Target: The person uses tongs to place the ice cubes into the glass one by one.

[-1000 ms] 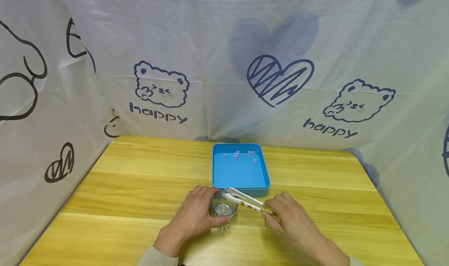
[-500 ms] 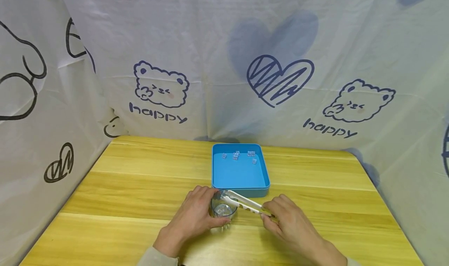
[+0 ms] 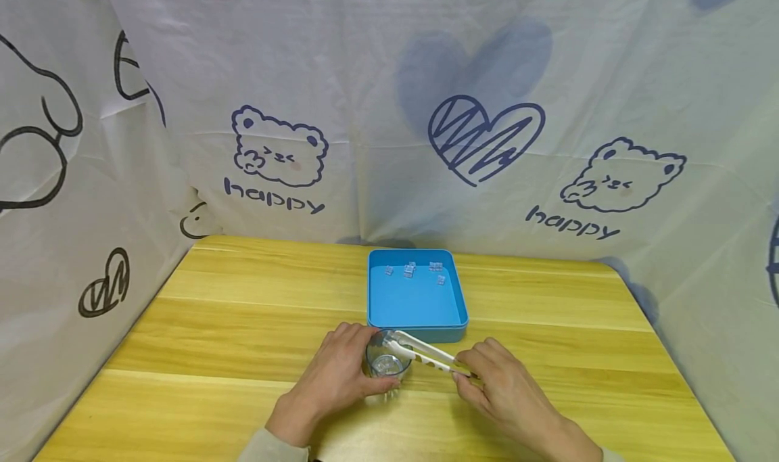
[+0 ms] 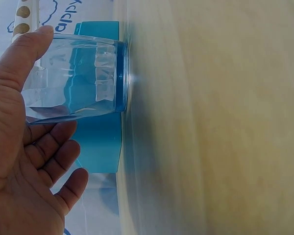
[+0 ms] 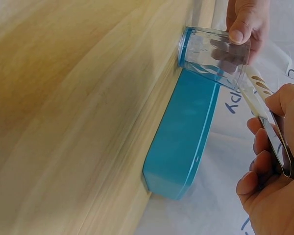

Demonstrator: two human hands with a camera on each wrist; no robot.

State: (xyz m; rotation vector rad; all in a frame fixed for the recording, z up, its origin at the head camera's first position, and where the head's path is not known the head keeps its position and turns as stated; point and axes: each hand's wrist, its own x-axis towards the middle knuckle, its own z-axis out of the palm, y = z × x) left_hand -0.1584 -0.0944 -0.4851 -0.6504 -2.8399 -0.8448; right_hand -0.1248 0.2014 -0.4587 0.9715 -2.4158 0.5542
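Observation:
My left hand [image 3: 337, 371] grips a clear drinking glass [image 3: 388, 366] near its rim, thumb in front and fingers behind. The glass stands upright on the table, with clear ice-like cubes [image 4: 105, 73] at its bottom. Between thumb and fingers of my right hand [image 3: 508, 384] is a pair of tongs [image 3: 429, 355], with white spotted arms and metal toward the grip. Their tips reach into the mouth of the glass. A clear cube [image 4: 37, 77] shows near the rim inside the glass, by the tong tips.
Just behind the glass sits a square blue tray [image 3: 420, 334]. Several clear cubes [image 3: 410, 271] lie toward its far side. The wood-grain table [image 3: 243, 313] backs onto a white printed cloth [image 3: 377, 198], which also hangs at both sides.
The tong tips have dipped slightly lower into the glass mouth since a second ago, and the right hand has shifted a little. The left hand, glass and tray stay put.

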